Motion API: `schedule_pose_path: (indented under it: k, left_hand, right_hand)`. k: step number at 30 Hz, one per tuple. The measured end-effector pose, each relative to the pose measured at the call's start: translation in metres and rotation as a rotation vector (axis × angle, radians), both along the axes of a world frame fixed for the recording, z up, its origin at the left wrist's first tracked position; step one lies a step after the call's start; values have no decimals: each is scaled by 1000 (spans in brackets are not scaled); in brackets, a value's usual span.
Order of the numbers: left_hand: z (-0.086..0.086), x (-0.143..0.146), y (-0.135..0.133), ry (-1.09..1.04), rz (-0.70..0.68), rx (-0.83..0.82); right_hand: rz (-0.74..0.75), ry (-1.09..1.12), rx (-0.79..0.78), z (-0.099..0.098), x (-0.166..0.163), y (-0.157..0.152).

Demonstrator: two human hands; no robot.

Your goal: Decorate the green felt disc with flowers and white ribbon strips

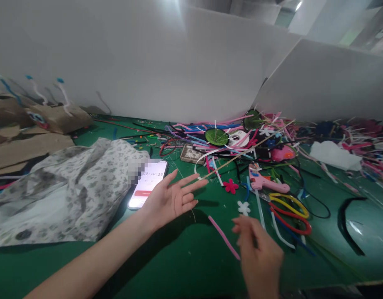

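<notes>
My left hand (175,199) is held palm up above the green table, fingers stretched out, with nothing in it. Its wrist passes just in front of a phone (154,172) showing a running clock. My right hand (259,251) is slightly blurred, its fingers curled together in a pinch; what they hold, if anything, is hidden. A pink pipe cleaner (224,237) lies between the hands, one end close beside the right hand. Just beyond the right fingertips is a white flower shape (243,208), and farther off a red flower shape (230,186).
On the right lie a pink glue gun (266,182) and scissors (291,220) with yellow and red handles. Pipe cleaners (191,131) heap along the back wall, near a small box of white bits (193,154). Patterned cloth (69,195) and brown paper pieces (57,118) cover the left.
</notes>
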State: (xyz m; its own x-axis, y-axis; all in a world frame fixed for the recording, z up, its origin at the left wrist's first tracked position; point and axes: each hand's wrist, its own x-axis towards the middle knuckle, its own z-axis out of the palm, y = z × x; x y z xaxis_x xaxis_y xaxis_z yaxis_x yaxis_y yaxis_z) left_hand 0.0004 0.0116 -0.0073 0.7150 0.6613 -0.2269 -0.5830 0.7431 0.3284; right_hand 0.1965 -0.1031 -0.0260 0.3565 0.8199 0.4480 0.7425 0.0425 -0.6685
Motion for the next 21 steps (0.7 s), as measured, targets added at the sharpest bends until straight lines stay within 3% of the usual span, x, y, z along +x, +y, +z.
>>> schedule_pose_path:
  k: [2, 4, 8, 12, 14, 21]
  left_hand:
    - [-2, -1, 0, 5, 8, -3]
    - [-2, -1, -2, -6, -5, 3]
    - [-2, 0, -3, -16, -34, 9]
    - [-3, 0, -3, -11, -39, -7]
    - [-3, 1, -3, -10, -41, -12]
    - [2, 1, -3, 3, -42, -15]
  right_hand:
    - [-136, -123, 37, 0, 21, -15]
    - [-168, -242, 51, -2, 32, -26]
    - [-38, -388, -22, -13, 23, -30]
    - [189, -516, -102, -23, 4, -14]
    - [211, -516, -123, -20, -4, -4]
    - [-9, -296, -101, 11, -18, 20]
